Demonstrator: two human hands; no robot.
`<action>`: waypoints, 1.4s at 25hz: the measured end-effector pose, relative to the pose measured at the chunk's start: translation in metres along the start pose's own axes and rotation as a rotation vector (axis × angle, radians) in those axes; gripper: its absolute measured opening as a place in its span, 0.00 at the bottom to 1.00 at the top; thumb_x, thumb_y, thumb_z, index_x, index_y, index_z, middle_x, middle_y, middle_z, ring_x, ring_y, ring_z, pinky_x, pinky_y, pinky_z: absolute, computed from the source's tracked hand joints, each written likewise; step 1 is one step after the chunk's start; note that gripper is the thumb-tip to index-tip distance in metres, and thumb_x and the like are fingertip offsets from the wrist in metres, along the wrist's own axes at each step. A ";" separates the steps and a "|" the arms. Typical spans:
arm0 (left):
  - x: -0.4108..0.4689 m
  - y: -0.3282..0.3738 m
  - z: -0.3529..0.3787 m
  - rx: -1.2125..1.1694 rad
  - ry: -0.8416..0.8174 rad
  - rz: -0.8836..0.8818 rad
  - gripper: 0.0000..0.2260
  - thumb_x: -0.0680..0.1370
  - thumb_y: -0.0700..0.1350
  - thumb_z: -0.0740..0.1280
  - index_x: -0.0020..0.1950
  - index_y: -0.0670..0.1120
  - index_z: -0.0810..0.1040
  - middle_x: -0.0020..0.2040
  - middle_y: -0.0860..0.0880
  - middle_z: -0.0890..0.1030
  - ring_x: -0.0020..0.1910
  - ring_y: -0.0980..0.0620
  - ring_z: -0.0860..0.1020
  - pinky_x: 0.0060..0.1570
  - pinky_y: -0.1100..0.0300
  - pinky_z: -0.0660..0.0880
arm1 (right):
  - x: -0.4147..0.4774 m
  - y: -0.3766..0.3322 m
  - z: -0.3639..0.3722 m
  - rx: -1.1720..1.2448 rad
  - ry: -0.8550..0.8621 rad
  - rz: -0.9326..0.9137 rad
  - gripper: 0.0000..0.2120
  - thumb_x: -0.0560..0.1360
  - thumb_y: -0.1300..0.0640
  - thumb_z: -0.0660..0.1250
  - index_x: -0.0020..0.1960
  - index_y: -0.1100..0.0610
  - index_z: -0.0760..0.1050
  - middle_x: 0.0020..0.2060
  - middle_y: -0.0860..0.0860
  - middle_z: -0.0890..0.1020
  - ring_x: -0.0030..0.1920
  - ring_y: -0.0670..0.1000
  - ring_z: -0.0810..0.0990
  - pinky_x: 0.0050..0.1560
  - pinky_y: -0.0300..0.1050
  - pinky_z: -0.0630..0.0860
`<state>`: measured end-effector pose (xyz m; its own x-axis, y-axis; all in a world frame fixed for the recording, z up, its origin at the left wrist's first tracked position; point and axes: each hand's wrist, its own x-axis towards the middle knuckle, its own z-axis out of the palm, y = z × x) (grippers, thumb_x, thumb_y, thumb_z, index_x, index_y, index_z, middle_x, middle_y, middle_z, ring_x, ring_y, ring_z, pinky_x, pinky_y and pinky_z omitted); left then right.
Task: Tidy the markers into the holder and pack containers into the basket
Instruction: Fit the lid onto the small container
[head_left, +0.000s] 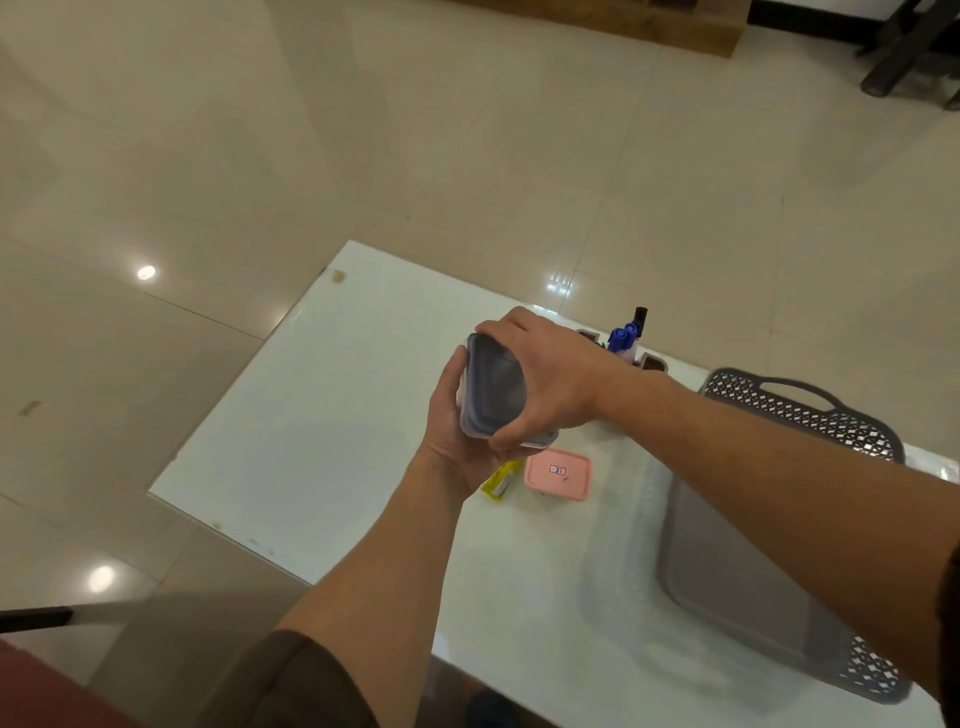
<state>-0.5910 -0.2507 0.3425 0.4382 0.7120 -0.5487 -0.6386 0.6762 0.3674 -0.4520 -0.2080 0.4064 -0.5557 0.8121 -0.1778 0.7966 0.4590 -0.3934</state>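
A clear container with a grey lid (496, 387) is held in the air above the white table (322, 415), tilted on its side. My left hand (457, 436) cups it from below and my right hand (550, 374) grips its lid from above. A pink-lidded container (558, 475) stands on the table just under my hands, with a yellow item (498, 480) beside it. Behind my right wrist, blue markers (622, 336) and a black marker (640, 317) stand upright in a brown holder (652, 361). The grey perforated basket (795, 410) sits at the right, partly hidden by my right forearm.
The table's left and near edges drop to a glossy tiled floor (260, 156). A dark bar (34, 618) juts in at the lower left. Dark furniture legs (904, 57) stand at the far right.
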 end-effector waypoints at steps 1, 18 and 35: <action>-0.001 -0.001 0.002 0.003 -0.017 0.023 0.23 0.76 0.66 0.62 0.52 0.51 0.87 0.55 0.46 0.83 0.57 0.43 0.78 0.67 0.38 0.65 | -0.002 0.000 -0.001 -0.007 -0.014 -0.019 0.54 0.59 0.32 0.79 0.77 0.50 0.60 0.65 0.47 0.70 0.62 0.49 0.72 0.60 0.47 0.77; 0.001 -0.009 -0.005 0.075 -0.006 0.308 0.21 0.79 0.61 0.61 0.59 0.46 0.82 0.53 0.43 0.82 0.52 0.45 0.82 0.51 0.49 0.80 | -0.025 -0.021 0.002 0.117 0.016 -0.093 0.20 0.73 0.46 0.70 0.62 0.53 0.81 0.58 0.50 0.83 0.55 0.52 0.81 0.56 0.50 0.80; -0.009 -0.003 -0.045 -0.208 0.082 0.163 0.28 0.68 0.60 0.72 0.66 0.51 0.76 0.67 0.39 0.76 0.67 0.34 0.75 0.63 0.27 0.65 | -0.019 -0.004 -0.015 0.215 0.537 0.404 0.06 0.73 0.55 0.66 0.45 0.55 0.81 0.37 0.50 0.83 0.38 0.52 0.79 0.40 0.44 0.74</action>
<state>-0.6219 -0.2678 0.3124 0.2717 0.7850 -0.5567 -0.8163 0.4944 0.2987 -0.4414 -0.2197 0.4253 0.0120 0.9949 0.1005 0.8202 0.0477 -0.5702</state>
